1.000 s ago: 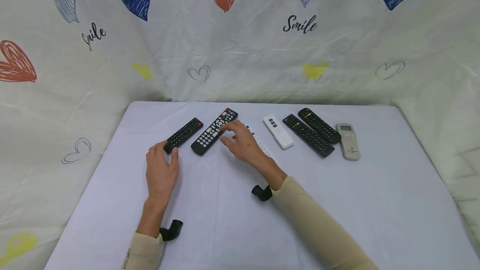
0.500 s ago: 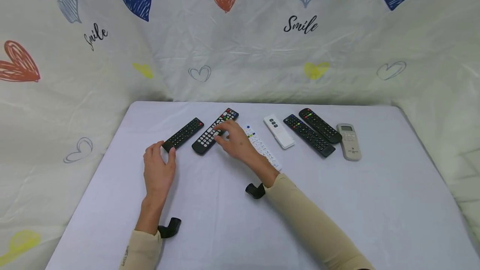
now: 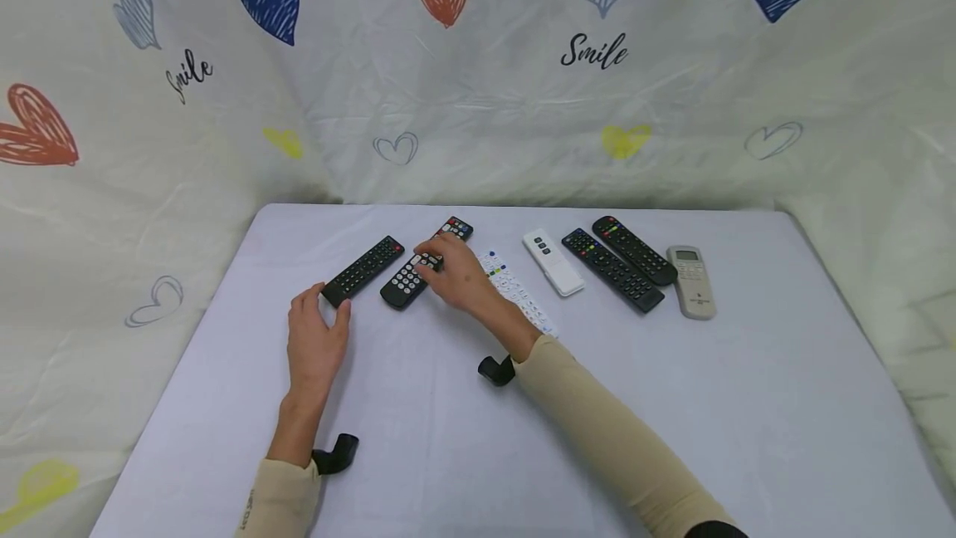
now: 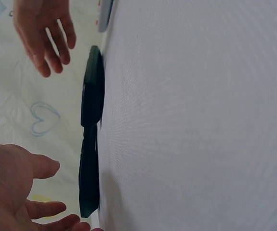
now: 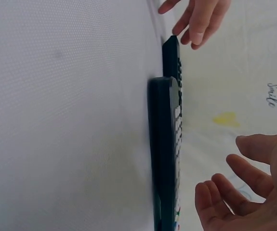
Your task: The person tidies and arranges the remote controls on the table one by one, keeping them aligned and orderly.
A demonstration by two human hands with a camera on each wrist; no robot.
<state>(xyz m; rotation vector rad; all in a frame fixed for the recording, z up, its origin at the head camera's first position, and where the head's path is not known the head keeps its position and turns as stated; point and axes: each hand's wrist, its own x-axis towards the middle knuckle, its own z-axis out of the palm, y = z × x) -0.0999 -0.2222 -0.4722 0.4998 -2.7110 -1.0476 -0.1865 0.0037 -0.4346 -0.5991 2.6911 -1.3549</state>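
Note:
My left hand is at the near end of a slim black remote control, fingers and thumb spread around that end. Contact with it cannot be made out. My right hand hovers over a larger black remote control with white buttons and partly covers it. In the right wrist view, the right hand has loosely bent fingers and a gap separates it from the larger remote. In the left wrist view, the thumb and fingers of the left hand are apart beside the slim remote.
Right of my hands lie a white remote with many buttons, a small white remote, two black remotes side by side, one nearer than the other, and a beige remote with a screen. A heart-printed curtain hangs behind the white table.
My right hand has moved left over the larger black remote, uncovering the white many-button remote. The left hand has shifted slightly left. The remotes stay in place.

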